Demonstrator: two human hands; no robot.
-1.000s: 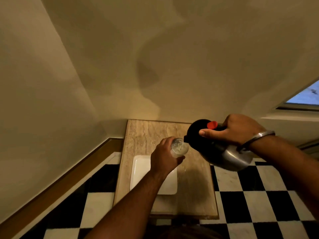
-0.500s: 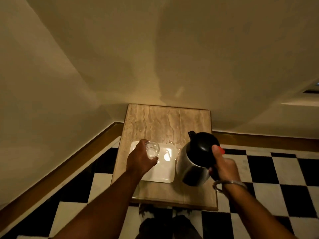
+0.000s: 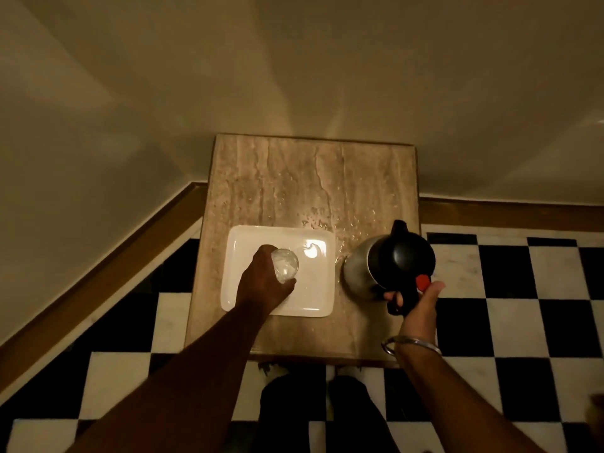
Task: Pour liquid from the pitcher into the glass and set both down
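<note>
A clear glass (image 3: 286,264) with liquid in it is over the white square tray (image 3: 315,302), and my left hand (image 3: 261,284) is wrapped around it. Whether its base touches the tray is hidden by the hand. The steel pitcher (image 3: 390,264) with a black lid and red button stands upright at the right side of the marble table (image 3: 294,184). My right hand (image 3: 416,302) holds its black handle, thumb beside the red button.
Water drops lie on the table behind the tray and pitcher. The small table stands in a corner, walls close behind and to the left. The floor (image 3: 510,299) is black-and-white checkered. My feet are under the table's near edge.
The pitcher came back from tilted to upright and went down to the table's right side. The glass moved down and left onto the tray area. The camera tipped further downward.
</note>
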